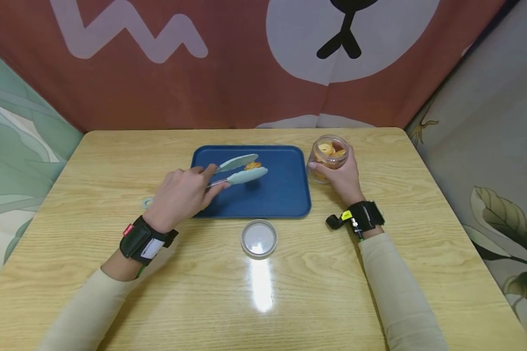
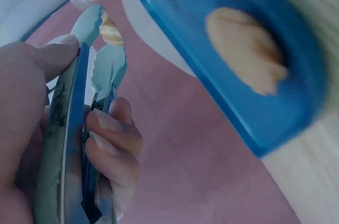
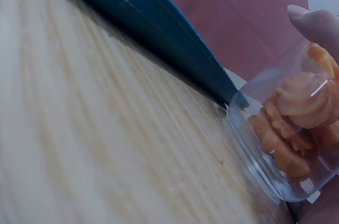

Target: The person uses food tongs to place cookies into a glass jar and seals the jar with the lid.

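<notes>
My left hand (image 1: 180, 195) grips a pair of tongs (image 1: 248, 176) with pale green tips, held over the blue tray (image 1: 285, 197). Pinched between those tips is a golden swirled cookie (image 1: 253, 165). Another cookie (image 2: 243, 46) lies on the tray in the left wrist view; from the head view my left hand hides it. Just right of the tray, my right hand (image 1: 348, 178) holds a clear jar (image 1: 314, 160) around its side. Several swirled cookies (image 3: 304, 99) show through its wall, and the jar's mouth has no lid on it.
A round clear lid (image 1: 259, 239) lies on the wooden table (image 1: 202, 302) in front of the tray. Behind the table's far edge hangs a reddish-brown cloth (image 1: 233, 87) with a printed cartoon face. Patterned curtains (image 1: 487, 146) stand along both sides.
</notes>
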The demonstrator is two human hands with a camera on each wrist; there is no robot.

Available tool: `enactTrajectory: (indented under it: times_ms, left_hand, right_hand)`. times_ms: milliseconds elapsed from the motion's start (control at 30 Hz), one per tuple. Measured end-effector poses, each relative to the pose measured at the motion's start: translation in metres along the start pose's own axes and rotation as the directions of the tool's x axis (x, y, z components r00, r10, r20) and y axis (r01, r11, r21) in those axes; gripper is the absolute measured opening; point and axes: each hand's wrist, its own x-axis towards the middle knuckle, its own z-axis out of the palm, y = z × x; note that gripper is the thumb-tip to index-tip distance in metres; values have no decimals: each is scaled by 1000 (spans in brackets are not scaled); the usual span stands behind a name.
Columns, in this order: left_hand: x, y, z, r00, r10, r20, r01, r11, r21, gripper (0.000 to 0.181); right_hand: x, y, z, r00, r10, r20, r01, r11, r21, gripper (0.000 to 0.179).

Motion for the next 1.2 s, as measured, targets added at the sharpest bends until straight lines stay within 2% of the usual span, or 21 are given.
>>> enactTrajectory:
  times_ms: [167,333,500,667,767,900,1033,1200]
  left_hand:
    - [16,5,-1,1000,9,-7,-9,1000,-24,55]
    - [31,10,0,999,25,-24,-26,999,-24,56]
    - [48,16,0,997,68,-48,-69,997,-20,56]
    - [67,23,-2,993,93,-70,-96,995,-39,55]
    - [78,27,-3,991,110,-76,-114,992,-53,54]
    - [96,34,-5,988,136,-79,-140,988,-57,52]
    - [114,42,-4,985,157,-74,-160,986,-41,53]
    - [133,54,3,984,175,-30,-176,984,-31,58]
  right_hand:
    - [2,4,0,1000,-19,5,19,1000,16,87]
    - [9,24,-1,1000,-17,-2,17,1000,6,88]
    - [14,37,-1,1000,-27,-14,27,1000,-1,88]
    - [13,35,-1,1000,-21,-20,21,1000,3,87]
    - [8,20,0,1000,-11,-14,11,1000,9,87]
    - [9,24,1,1000,-22,-13,22,1000,19,87]
    - [14,38,-1,999,-42,-18,42,999,24,87]
    - [16,38,1,998,-58,-17,60,994,86,86]
